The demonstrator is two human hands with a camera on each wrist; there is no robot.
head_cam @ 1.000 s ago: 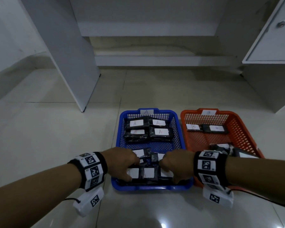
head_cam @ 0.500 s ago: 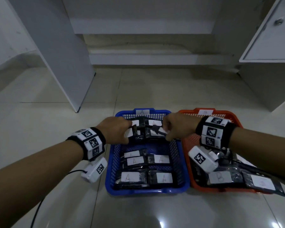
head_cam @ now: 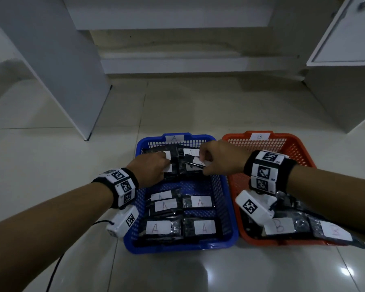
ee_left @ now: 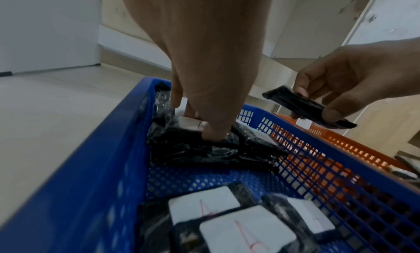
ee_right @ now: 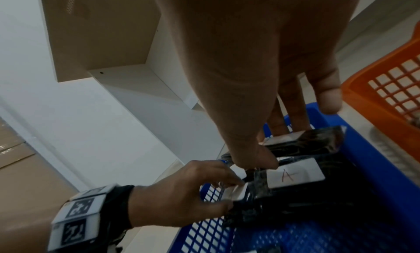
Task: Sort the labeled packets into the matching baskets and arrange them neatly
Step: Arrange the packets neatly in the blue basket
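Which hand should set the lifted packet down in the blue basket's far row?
Right. The right hand pinches the lifted packet above the far end of the blue basket; the left hand grips the stacked packets there.

- Dim, bluish light; the head view darkens at its corners.
- The glossy floor shows small white glare spots near the bottom edge.
- Wide-angle edges bow straight lines.
- Wrist views are soft: the near blue basket wall and the left hand are smeared.
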